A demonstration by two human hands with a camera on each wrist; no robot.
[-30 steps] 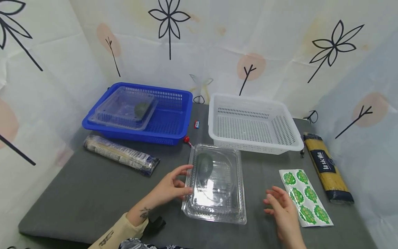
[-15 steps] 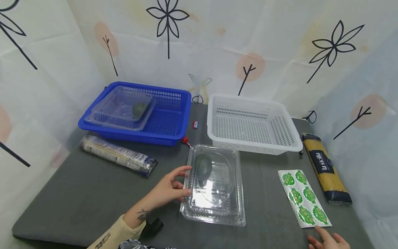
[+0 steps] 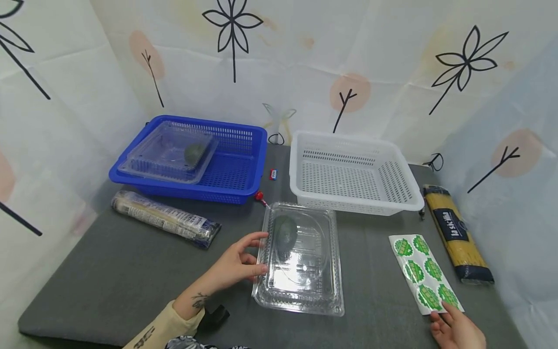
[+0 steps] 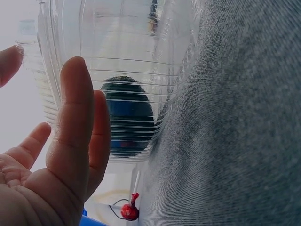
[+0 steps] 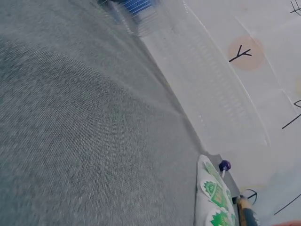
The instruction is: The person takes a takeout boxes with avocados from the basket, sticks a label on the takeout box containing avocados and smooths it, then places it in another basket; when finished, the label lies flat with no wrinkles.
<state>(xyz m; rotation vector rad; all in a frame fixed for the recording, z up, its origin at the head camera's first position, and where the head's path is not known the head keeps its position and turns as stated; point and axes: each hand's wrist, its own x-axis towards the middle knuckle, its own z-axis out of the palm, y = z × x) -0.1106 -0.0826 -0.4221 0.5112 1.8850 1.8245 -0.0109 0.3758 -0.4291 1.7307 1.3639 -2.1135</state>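
Note:
A clear plastic clamshell box (image 3: 307, 286) lies closed in the middle of the table. Inside is a dark green, egg-shaped fruit (image 4: 127, 115), perhaps an avocado. My left hand (image 3: 237, 261) touches the box's left side with thumb and fingers; the left wrist view shows fairly straight fingers (image 4: 75, 103) along its ribbed wall. At the lower right, my right hand (image 3: 459, 329) pinches the near edge of a white sheet of round green stickers (image 3: 414, 271), thumb on top. Only a sliver of this hand shows in the right wrist view, where the sticker sheet (image 5: 214, 197) stands bent.
A blue basket (image 3: 255, 186) at back left holds another clear box (image 3: 165, 145) with a similar fruit. Beside it is a white basket (image 3: 357, 206). Packets of pasta lie left (image 3: 165, 218) and right (image 3: 457, 237). A lollipop (image 3: 259, 196) and small wrapped item (image 3: 273, 174) lie between.
My right hand has moved down and right to the sticker sheet and now pinches its near edge; the sheet has shifted slightly. My left hand stays at the box.

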